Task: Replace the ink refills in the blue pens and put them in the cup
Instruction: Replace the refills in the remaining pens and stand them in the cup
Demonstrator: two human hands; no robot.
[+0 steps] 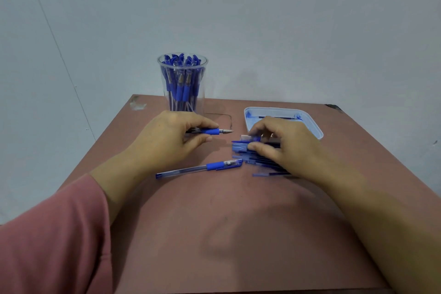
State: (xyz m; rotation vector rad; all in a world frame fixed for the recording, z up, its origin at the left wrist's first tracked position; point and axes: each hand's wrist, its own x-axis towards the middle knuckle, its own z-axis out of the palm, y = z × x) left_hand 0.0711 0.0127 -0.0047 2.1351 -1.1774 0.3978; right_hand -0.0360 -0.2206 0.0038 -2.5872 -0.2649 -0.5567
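Reddish-brown tabletop, mid-frame: left hand pinches a clear blue-gripped pen, tip jutting right past its fingertips; right hand curls thumb and fingers around loose blue ink refills; clear plastic cup of pens stands behind.

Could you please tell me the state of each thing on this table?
cup: upright, packed with blue pens.
held pen: uncapped, gripped by left hand.
loose pen: capped, lying flat on table.
refill pile: gripped by right hand.
tray: ink-stained, holds one refill.

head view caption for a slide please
Left hand holds an uncapped pen; right hand pinches refills on the table.
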